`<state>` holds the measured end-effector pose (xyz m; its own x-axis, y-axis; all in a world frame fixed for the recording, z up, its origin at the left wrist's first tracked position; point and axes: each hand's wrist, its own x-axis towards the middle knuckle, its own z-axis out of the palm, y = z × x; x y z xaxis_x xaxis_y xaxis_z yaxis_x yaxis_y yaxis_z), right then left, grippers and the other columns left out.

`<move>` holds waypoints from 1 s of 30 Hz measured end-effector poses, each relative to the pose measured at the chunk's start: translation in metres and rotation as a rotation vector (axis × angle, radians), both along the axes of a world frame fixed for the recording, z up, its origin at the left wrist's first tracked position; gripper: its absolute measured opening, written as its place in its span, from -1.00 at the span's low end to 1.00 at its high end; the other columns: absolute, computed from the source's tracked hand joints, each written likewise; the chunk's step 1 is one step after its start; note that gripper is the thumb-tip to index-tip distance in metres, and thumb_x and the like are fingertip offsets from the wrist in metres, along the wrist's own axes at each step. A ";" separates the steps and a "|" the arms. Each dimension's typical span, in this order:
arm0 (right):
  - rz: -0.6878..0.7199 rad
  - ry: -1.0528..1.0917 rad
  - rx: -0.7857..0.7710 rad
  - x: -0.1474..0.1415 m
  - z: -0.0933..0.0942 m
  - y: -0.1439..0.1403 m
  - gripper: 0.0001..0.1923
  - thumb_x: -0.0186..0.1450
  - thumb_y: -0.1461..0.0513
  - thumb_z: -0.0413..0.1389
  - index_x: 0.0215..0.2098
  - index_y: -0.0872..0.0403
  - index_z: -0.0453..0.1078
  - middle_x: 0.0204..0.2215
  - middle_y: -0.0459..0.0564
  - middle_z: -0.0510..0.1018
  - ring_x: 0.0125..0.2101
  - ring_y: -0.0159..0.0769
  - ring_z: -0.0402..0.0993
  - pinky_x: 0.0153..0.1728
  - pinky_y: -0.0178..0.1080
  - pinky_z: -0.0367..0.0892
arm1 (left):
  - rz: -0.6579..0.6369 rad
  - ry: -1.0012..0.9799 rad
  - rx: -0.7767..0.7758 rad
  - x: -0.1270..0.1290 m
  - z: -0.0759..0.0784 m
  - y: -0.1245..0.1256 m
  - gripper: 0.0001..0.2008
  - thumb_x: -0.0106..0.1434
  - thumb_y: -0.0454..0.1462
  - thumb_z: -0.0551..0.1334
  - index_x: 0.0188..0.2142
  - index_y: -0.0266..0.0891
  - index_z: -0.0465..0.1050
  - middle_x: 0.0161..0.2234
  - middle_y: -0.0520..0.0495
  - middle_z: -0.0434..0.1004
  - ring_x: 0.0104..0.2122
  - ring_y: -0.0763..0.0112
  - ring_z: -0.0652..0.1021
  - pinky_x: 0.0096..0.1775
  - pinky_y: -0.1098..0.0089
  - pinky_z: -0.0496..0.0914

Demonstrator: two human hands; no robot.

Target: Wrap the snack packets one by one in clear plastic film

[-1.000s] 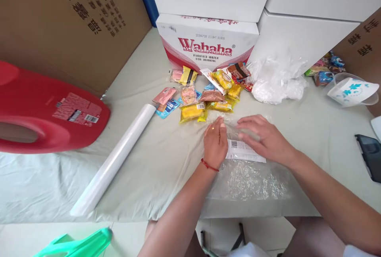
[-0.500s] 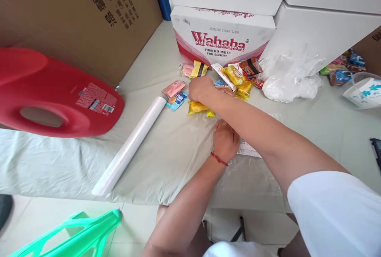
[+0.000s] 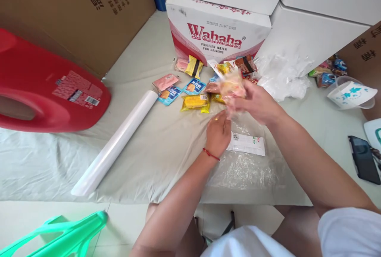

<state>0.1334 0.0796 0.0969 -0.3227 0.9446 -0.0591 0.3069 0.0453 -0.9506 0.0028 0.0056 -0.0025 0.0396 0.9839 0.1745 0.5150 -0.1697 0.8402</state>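
Most snack packs (image 3: 195,102) lie in a pile on the table, not yet bagged. The left hand (image 3: 218,133) presses flat on the clear bag's (image 3: 247,169) mouth, holding nothing. The right hand (image 3: 256,104) grips one blurry snack (image 3: 230,87) just above the bag.

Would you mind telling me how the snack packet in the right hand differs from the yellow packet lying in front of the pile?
The snack packet is lifted off the cloth in the right hand; the yellow packet lies flat on the cloth, untouched. The held packet looks pale orange and blurred; the yellow packet is sharp, with a white label at one end. Both are small sealed snack wrappers. The left hand rests on the clear plastic bag.
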 end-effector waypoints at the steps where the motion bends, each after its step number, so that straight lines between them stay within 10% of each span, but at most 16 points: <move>1: 0.022 0.049 -0.138 0.022 -0.004 -0.015 -0.53 0.14 0.04 0.39 -0.06 -0.01 0.42 -0.19 -0.08 0.59 -0.22 -0.14 0.58 -0.20 -0.08 0.51 | 0.008 -0.024 -0.005 -0.001 0.000 0.001 -0.61 0.52 -0.22 -0.04 0.01 -0.27 0.55 0.19 -0.27 0.55 0.23 0.20 0.51 0.28 0.11 0.35; 4: 0.033 0.074 -0.337 0.073 -0.019 -0.057 -0.56 0.10 0.05 0.43 -0.16 -0.02 0.39 -0.09 0.00 0.62 -0.08 -0.04 0.62 -0.10 -0.03 0.51 | 0.029 -0.042 -0.009 -0.003 -0.001 0.002 -0.57 0.53 -0.18 -0.06 0.00 -0.28 0.55 0.18 -0.28 0.56 0.22 0.20 0.51 0.28 0.11 0.35; 7: -0.010 -0.039 -0.173 0.095 -0.034 -0.086 -0.63 0.21 0.07 0.35 -0.36 -0.01 0.23 -0.03 0.04 0.61 0.08 -0.03 0.56 0.02 -0.02 0.45 | 0.039 -0.041 0.013 -0.003 -0.002 0.002 -0.58 0.52 -0.17 -0.05 -0.02 -0.29 0.55 0.15 -0.29 0.58 0.19 0.18 0.53 0.27 0.08 0.36; 13: 0.147 -0.508 0.400 0.073 -0.048 -0.111 -0.79 0.37 0.17 0.20 -0.31 -0.01 0.23 0.08 0.15 0.51 0.05 -0.06 0.45 0.04 0.04 0.37 | 0.032 -0.078 0.028 -0.006 -0.003 0.003 -0.59 0.52 -0.14 -0.05 -0.06 -0.25 0.55 0.11 -0.27 0.60 0.17 0.21 0.54 0.25 0.07 0.37; 18: 0.306 -0.637 0.408 0.066 -0.056 -0.114 -0.67 0.31 0.09 0.31 -0.08 0.03 0.35 0.22 0.21 0.42 0.13 0.05 0.34 0.11 0.12 0.31 | 0.039 -0.089 0.033 -0.006 -0.004 0.003 -0.58 0.53 -0.12 -0.04 -0.05 -0.25 0.54 0.13 -0.28 0.58 0.18 0.21 0.52 0.27 0.07 0.34; 25: 0.266 -0.704 0.373 0.071 -0.063 -0.117 -0.38 0.33 0.14 0.29 0.28 0.03 0.23 0.21 0.21 0.44 0.15 0.07 0.34 0.16 0.17 0.28 | 0.083 -0.155 0.026 -0.005 -0.001 0.002 -0.60 0.51 -0.12 -0.01 -0.09 -0.28 0.55 0.10 -0.30 0.59 0.15 0.20 0.54 0.24 0.13 0.36; 30: 0.053 -0.592 0.472 0.076 -0.047 -0.140 -0.58 0.42 0.11 0.19 0.20 -0.02 0.31 0.15 0.21 0.47 0.10 0.03 0.39 0.07 0.11 0.39 | 0.216 -0.292 0.068 -0.011 0.004 0.000 -0.67 0.48 -0.11 0.07 -0.19 -0.22 0.56 0.05 -0.18 0.63 0.11 0.25 0.57 0.20 0.18 0.39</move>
